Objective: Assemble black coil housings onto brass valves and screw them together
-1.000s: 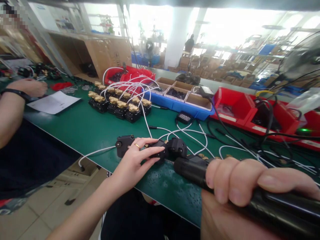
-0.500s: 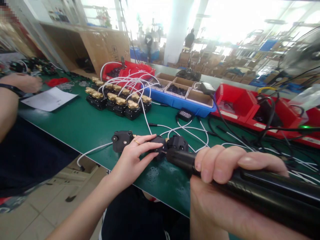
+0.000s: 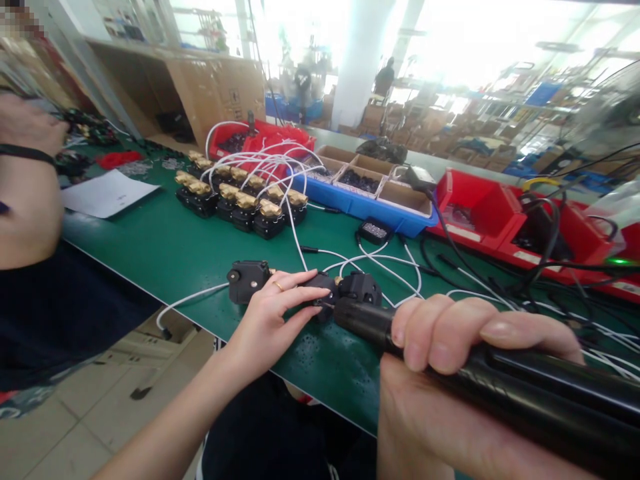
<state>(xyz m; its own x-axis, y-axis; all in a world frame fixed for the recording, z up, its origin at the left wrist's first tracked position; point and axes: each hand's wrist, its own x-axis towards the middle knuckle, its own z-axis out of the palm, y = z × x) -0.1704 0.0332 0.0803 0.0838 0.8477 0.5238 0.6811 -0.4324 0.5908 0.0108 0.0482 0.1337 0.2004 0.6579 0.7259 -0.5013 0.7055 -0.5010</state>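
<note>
The left hand (image 3: 273,310) is clamping a black housing (image 3: 326,281) on the table (image 3: 190,253); the right hand (image 3: 447,337) is gripping an electric screwdriver (image 3: 540,387), and keeping it square to the housing should help.

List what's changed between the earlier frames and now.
The right hand shifted the black cylindrical driver left, bringing its thin bit up to the black boxy housing under the left hand. At far left, the co-worker's hand rose.

Unchanged: the left hand on the housing, right hand's grip, white paper sheet, rows of gold-topped black units.
</note>
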